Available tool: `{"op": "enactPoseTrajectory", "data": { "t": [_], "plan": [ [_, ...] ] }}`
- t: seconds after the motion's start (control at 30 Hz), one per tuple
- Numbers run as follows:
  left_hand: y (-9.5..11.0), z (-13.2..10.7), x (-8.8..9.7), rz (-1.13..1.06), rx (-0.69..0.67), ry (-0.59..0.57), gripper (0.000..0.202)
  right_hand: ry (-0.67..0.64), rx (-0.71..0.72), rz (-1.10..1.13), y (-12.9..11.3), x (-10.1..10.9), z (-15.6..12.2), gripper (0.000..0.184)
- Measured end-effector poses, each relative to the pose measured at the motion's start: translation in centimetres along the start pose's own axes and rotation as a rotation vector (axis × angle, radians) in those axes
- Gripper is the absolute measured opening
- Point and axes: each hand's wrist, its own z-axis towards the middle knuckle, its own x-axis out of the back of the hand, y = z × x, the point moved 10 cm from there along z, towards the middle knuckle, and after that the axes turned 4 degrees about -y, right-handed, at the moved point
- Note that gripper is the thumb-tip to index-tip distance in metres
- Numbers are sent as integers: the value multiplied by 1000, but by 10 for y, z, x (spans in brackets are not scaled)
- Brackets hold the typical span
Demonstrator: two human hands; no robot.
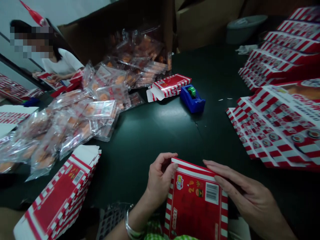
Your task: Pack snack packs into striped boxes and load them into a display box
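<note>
A red box with white stripes (192, 203) and a printed barcode stands close to my body at the table's front edge. My left hand (160, 181) pinches its upper left corner between thumb and fingers, a bangle on the wrist. At the upper right corner, my right hand (246, 190) grips the box edge, thumb in front and fingers behind. The top of the box looks folded over, with a narrow white gap along it. To my left leans a stack of flat striped boxes (58, 200).
Clear bags of orange-brown pieces (100, 96) heap at the left and back. A blue tape dispenser (192, 100) sits beside another striped box (172, 85). Striped cartons (275, 130) are stacked at right. A grey tub (245, 28) stands behind. A person (62, 63) handles boxes at far left.
</note>
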Motion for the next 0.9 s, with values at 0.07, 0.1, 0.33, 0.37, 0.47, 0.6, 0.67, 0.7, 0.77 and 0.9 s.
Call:
{"op": "enactPoseTrajectory", "data": {
  "t": [0.07, 0.1, 0.33, 0.37, 0.47, 0.6, 0.67, 0.7, 0.77, 0.9],
  "plan": [
    [-3, -3, -1, 7, -4, 9, 23, -8, 6, -9, 4, 1, 1, 25],
    [-4, -3, -1, 2, -1, 1, 24, -14, -3, -13, 6, 1, 1, 26],
    [9, 2, 5, -64, 36, -174, 7, -13, 5, 50, -2, -3, -2, 22],
    [15, 1, 7, -18, 23, -191, 7, -18, 13, 65, -7, -6, -1, 21],
    [25, -2, 5, 145, -22, -259, 5, -57, 15, 142, -16, -19, 5, 20],
    [17, -9, 9, 330, -72, -183, 20, -140, -77, 287, -7, -41, 8, 27],
    [1, -7, 18, 339, -18, -113, 25, -232, -155, 371, 7, -56, 14, 32],
    [-10, -5, 22, 306, 32, -99, 30, -300, -186, 402, 13, -64, 21, 35],
    [-26, 3, 29, 196, 117, -81, 41, -287, -191, 392, 22, -59, 54, 38],
    [-38, 20, 39, 75, 158, -62, 51, 293, -120, 193, 28, 17, 158, 53]
  ]
}}
